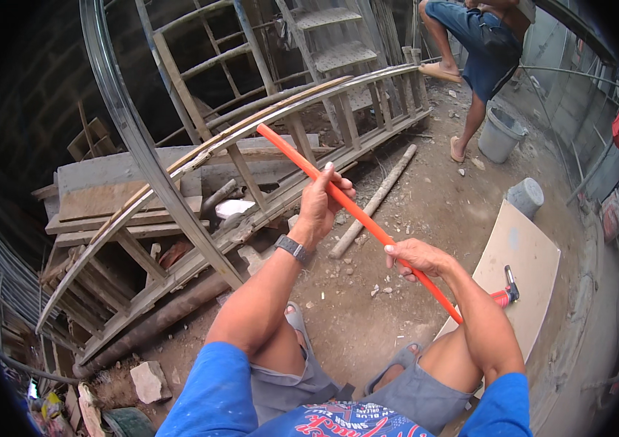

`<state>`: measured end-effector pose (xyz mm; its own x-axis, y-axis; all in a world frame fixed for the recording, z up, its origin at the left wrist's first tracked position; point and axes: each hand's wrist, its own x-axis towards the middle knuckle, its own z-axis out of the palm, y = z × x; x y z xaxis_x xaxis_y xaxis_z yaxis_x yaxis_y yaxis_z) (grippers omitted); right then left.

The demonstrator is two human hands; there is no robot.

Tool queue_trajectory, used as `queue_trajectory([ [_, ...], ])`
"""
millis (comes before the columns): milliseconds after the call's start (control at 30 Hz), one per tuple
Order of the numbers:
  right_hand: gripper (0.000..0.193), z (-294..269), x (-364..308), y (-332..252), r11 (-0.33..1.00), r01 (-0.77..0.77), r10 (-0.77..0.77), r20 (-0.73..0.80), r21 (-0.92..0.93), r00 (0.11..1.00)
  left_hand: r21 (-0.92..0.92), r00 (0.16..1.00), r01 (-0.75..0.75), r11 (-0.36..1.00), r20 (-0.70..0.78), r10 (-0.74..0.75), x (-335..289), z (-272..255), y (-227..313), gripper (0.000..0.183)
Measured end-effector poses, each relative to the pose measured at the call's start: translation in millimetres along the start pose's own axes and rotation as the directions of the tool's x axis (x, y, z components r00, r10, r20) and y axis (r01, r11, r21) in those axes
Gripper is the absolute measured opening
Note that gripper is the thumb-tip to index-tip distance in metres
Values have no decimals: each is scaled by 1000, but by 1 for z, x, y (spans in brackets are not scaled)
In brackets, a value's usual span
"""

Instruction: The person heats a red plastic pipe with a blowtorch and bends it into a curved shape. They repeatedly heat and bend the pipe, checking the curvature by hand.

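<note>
A long, thin orange pipe (360, 214) slants across the middle of the view, its far end up and to the left. My left hand (318, 205) grips it above its middle, thumb laid along the top. Lower down, my right hand (418, 258) is closed round the same pipe, which runs on past it toward my right forearm. A dark-banded watch (293, 248) sits on my left wrist. To the right of my right hand, a torch with a black head and a red canister (506, 293) lies on a pale board (524, 255).
A wooden ladder (280, 197) lies on its side at the left, with planks behind it. A wooden pole (375, 200) lies on the dirt ahead. A grey bucket (500, 136) and a smaller tipped one (525, 197) stand right. Another person (485, 54) stands at the back, one foot raised.
</note>
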<state>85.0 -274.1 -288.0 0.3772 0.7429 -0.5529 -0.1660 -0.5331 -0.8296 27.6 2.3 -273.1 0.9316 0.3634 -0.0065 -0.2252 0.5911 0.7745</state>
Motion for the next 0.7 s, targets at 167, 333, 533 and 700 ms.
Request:
queue_trajectory([
  [167, 45, 1, 1, 0, 995, -23, 22, -16, -94, 1000, -113, 965, 8, 994, -261, -38, 9, 8, 0, 48],
  [333, 44, -4, -15, -10, 993, -19, 21, 10, -115, 1000, -299, 915, -205, 932, -397, 74, 31, -30, 52, 47],
  [533, 50, -20, -20, 2, 946, -10, -16, -78, -323, 997, -339, 839, -362, 868, -525, 145, 36, -100, 88, 40],
  [700, 59, -51, -26, 18, 827, -94, -145, -372, -555, 917, -125, 608, -414, 902, -775, 172, 29, -165, 91, 51],
])
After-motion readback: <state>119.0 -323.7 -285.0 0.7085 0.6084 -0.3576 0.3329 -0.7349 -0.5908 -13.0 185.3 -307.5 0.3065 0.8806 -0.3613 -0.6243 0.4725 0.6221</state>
